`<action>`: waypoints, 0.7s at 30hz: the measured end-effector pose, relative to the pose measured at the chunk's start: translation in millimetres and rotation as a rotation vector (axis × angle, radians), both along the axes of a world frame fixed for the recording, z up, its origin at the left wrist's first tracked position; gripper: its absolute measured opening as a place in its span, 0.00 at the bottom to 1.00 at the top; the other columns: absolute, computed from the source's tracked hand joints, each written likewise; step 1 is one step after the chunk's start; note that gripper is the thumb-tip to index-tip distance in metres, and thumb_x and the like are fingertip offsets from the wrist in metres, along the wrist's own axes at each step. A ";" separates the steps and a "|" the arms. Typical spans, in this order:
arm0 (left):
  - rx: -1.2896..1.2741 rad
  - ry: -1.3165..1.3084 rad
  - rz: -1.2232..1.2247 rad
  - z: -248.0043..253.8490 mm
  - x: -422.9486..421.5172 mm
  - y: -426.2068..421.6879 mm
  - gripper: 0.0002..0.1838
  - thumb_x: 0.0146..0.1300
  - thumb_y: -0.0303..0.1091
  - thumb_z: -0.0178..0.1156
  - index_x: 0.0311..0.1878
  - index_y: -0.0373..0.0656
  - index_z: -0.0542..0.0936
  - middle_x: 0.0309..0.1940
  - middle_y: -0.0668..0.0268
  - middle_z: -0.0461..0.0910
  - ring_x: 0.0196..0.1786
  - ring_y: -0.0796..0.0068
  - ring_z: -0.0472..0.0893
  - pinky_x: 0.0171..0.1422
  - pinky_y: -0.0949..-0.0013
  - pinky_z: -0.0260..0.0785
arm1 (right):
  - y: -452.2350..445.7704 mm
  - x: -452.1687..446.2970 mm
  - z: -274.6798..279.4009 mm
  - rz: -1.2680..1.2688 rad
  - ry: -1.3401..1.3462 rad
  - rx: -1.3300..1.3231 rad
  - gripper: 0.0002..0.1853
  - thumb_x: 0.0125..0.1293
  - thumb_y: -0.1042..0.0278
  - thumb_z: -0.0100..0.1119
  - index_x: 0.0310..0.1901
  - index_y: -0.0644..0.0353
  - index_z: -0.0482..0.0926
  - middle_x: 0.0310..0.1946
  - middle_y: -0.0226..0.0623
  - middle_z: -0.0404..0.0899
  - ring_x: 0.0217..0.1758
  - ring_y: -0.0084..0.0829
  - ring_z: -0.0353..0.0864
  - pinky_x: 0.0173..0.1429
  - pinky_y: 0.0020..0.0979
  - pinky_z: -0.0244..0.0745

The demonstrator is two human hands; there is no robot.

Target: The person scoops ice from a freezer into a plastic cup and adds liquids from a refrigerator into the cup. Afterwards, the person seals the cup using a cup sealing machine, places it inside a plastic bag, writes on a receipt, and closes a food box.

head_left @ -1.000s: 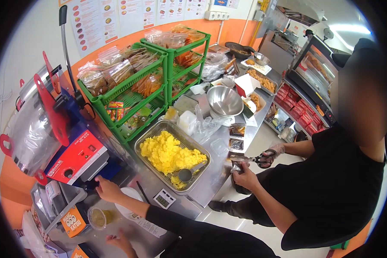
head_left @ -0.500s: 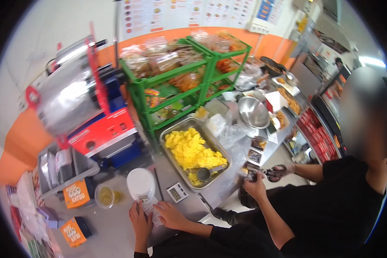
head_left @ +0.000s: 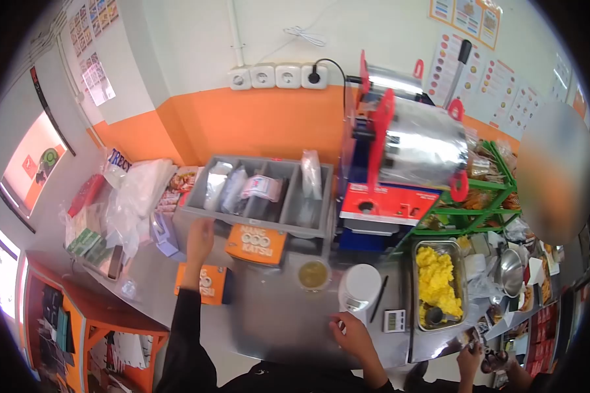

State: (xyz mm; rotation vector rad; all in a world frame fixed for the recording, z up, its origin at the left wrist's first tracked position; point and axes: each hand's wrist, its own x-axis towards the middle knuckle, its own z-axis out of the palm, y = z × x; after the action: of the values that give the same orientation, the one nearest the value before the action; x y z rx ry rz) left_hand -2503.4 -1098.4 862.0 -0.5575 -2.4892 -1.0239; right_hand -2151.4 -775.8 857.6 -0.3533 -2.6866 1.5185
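Note:
My left hand (head_left: 200, 243) is stretched forward, blurred, in front of the grey divided tray (head_left: 269, 226) and near two orange-and-black printed boxes, one box (head_left: 255, 245) upright against the tray and another box (head_left: 210, 284) by my wrist. Its fingers are too smeared to read. My right hand (head_left: 356, 338) is low over the steel counter, fingers curled in, just in front of the white kitchen scale (head_left: 360, 287). Whatever those fingers hold, if anything, is hidden. A plastic cup (head_left: 313, 274) of yellowish contents stands left of the scale, and a digital timer (head_left: 394, 321) lies to its right.
A red-and-blue cup sealing machine (head_left: 393, 203) stands behind the scale. Right of it are a steel pan (head_left: 464, 288) of yellow food with a scoop and a green crate rack (head_left: 462, 221). A co-worker's hands (head_left: 471, 360) hold scissors at lower right. Plastic bags (head_left: 134, 196) lie left.
My view has swung left. My left hand has left the paper slip by the scale and reached forward and left. My right hand stays near the scale; the slip no longer shows.

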 end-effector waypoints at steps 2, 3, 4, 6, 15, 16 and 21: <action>-0.063 -0.098 -0.046 -23.4 -79.7 -17.5 0.11 0.60 0.27 0.56 0.46 0.37 0.79 0.47 0.53 0.78 0.51 0.55 0.78 0.55 0.60 0.70 | -22.5 -14.9 6.8 -0.009 0.031 0.028 0.13 0.62 0.66 0.59 0.47 0.59 0.79 0.35 0.40 0.80 0.32 0.36 0.80 0.39 0.35 0.75; -0.081 -0.104 -0.031 -36.0 -117.5 -21.8 0.12 0.59 0.28 0.56 0.46 0.37 0.79 0.48 0.52 0.78 0.51 0.55 0.78 0.56 0.60 0.70 | -34.5 -19.4 6.3 -0.012 0.030 0.022 0.13 0.62 0.66 0.59 0.47 0.59 0.79 0.35 0.40 0.80 0.33 0.37 0.80 0.40 0.35 0.75; -0.099 -0.109 -0.020 -46.5 -153.6 -24.7 0.12 0.59 0.29 0.57 0.46 0.37 0.79 0.48 0.51 0.78 0.51 0.55 0.78 0.56 0.61 0.70 | -46.6 -22.6 3.7 -0.020 0.029 0.016 0.13 0.62 0.66 0.59 0.47 0.59 0.79 0.35 0.40 0.80 0.33 0.37 0.80 0.40 0.35 0.76; -0.207 -0.154 -0.031 -69.8 -208.5 -31.5 0.17 0.57 0.32 0.59 0.49 0.37 0.78 0.47 0.51 0.80 0.49 0.56 0.80 0.55 0.60 0.72 | -68.2 -30.8 -1.1 -0.057 0.026 0.000 0.12 0.62 0.65 0.59 0.46 0.58 0.79 0.35 0.40 0.81 0.34 0.37 0.81 0.41 0.35 0.76; -0.258 -0.118 0.156 -51.5 -194.4 -22.2 0.17 0.52 0.33 0.57 0.46 0.44 0.79 0.49 0.51 0.76 0.55 0.49 0.74 0.59 0.52 0.67 | -137.0 -25.2 -19.5 -0.231 -0.093 -0.024 0.11 0.63 0.65 0.58 0.44 0.60 0.81 0.33 0.43 0.82 0.33 0.36 0.81 0.40 0.35 0.76; -0.158 0.049 0.215 -46.5 -194.6 -24.6 0.15 0.50 0.32 0.57 0.43 0.43 0.78 0.47 0.53 0.75 0.52 0.51 0.75 0.54 0.51 0.68 | -141.2 -18.9 -41.7 -0.250 -0.046 -0.014 0.12 0.64 0.65 0.57 0.44 0.61 0.80 0.31 0.43 0.81 0.33 0.34 0.79 0.38 0.35 0.74; -0.132 0.142 0.063 -14.9 -205.3 -30.5 0.19 0.52 0.37 0.62 0.46 0.38 0.77 0.45 0.51 0.76 0.47 0.50 0.76 0.50 0.53 0.70 | -142.0 -43.1 -27.5 -0.234 -0.027 -0.012 0.12 0.62 0.64 0.60 0.43 0.62 0.80 0.31 0.45 0.80 0.31 0.36 0.79 0.36 0.35 0.73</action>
State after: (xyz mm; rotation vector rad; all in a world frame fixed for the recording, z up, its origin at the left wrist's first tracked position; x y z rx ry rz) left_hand -2708.7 -1128.8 847.1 -0.5664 -2.4440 -0.7728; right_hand -2194.5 -917.8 830.1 -0.6673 -2.5481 1.4714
